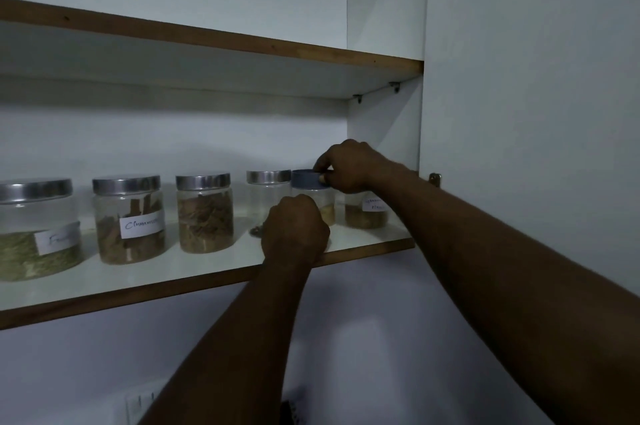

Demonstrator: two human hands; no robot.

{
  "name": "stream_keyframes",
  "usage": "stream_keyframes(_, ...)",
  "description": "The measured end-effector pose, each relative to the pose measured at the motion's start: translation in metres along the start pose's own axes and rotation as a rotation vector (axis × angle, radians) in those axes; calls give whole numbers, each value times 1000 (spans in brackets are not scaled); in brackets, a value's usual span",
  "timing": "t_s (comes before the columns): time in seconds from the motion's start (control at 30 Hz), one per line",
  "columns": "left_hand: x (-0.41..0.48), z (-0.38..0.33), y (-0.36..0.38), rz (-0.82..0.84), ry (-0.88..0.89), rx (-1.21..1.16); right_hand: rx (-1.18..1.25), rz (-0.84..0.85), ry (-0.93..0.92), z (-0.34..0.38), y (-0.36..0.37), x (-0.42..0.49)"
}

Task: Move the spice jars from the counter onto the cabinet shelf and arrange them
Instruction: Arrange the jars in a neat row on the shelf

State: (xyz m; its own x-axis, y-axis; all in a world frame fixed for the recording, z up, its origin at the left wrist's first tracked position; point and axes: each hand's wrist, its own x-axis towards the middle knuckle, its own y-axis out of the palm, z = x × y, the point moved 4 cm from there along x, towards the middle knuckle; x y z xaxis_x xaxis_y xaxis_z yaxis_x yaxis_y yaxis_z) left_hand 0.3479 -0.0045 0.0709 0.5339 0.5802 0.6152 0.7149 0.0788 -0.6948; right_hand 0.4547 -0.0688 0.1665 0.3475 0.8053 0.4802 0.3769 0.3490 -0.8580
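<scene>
The white wood-edged cabinet shelf [207, 272] carries a row of clear plastic spice jars, and the small blue-lidded clear jar [313, 196] stands near its right end, between a steel-lidded jar [268, 196] and a labelled jar [367, 213]. The right hand [349, 166] pinches its blue lid [308, 178], probably to place it, while the left hand [294, 230] curls closed at its base (seemingly steadying it, though the contact is hidden).

Clear glossy jars [129, 223] capped with 4 brushed metal lids [126, 184], 1 matt blue plastic lid [308, 179]; smooth white shelf [194, 272], raw wooden edge; paper labels [141, 224].
</scene>
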Motion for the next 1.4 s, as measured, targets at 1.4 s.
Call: stream_keyframes(1.4, 11, 7, 13, 171, -7, 5, 352, -92, -57, 1, 1, 3)
